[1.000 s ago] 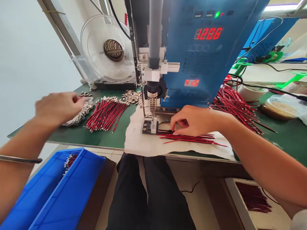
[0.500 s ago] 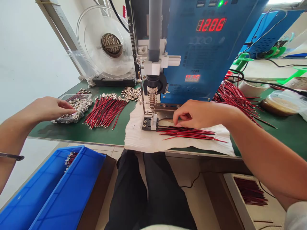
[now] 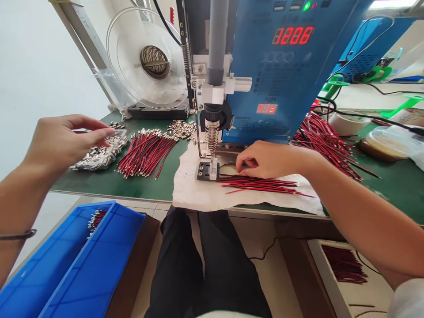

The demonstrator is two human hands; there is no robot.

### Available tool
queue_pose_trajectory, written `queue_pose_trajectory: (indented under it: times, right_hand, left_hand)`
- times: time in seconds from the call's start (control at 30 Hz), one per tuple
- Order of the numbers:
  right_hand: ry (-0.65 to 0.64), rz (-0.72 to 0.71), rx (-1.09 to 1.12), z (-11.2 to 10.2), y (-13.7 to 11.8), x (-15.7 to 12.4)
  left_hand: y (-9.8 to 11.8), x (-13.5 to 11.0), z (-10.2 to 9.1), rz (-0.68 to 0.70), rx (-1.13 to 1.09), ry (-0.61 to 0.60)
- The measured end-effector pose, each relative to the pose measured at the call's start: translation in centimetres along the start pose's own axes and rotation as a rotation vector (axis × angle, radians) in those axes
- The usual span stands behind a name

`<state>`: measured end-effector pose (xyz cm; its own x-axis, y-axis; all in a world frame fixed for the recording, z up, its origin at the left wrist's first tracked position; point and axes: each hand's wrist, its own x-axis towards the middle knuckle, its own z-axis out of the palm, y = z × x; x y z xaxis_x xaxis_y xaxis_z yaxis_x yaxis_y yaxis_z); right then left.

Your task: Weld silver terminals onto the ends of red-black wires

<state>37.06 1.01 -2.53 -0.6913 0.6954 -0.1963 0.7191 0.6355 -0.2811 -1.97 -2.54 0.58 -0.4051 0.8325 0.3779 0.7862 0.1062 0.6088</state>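
Note:
My left hand [image 3: 64,139] hovers over a clear plastic tray [image 3: 73,167] of small metal connectors [image 3: 111,148]. Its thumb and index finger come together at the tips; whatever may be between them is too small to make out. At the soldering machine, my right hand [image 3: 270,161] has its fingers closed on a thin wire [image 3: 228,176] that runs to the small black and silver fixture [image 3: 208,170] under the spring-wrapped soldering head [image 3: 212,130]. Loose red and black wires [image 3: 265,184] lie beneath this hand on a white ribbed cloth [image 3: 198,196].
Red-black wires with metal ends [image 3: 145,152] lie left of the cloth, near a connector pile [image 3: 181,129]. A blue machine body [image 3: 265,79] rises behind. More wires [image 3: 327,141] lie right, by a jar [image 3: 384,143]. Blue bins [image 3: 99,260] stand below the table's left side.
My left hand has risen and turned slightly, lifting from the connectors in the tray. My right hand stays almost where it was at the fixture. The lower red display reads differently.

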Motion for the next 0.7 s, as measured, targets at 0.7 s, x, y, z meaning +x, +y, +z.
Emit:
queue_pose_trajectory:
  times: [0.7]
  right_hand:
    - [-0.022, 0.022, 0.019, 0.2, -0.4, 0.1]
  left_hand:
    - [3.4, -8.4, 8.2, 0.613, 0.017, -0.373]
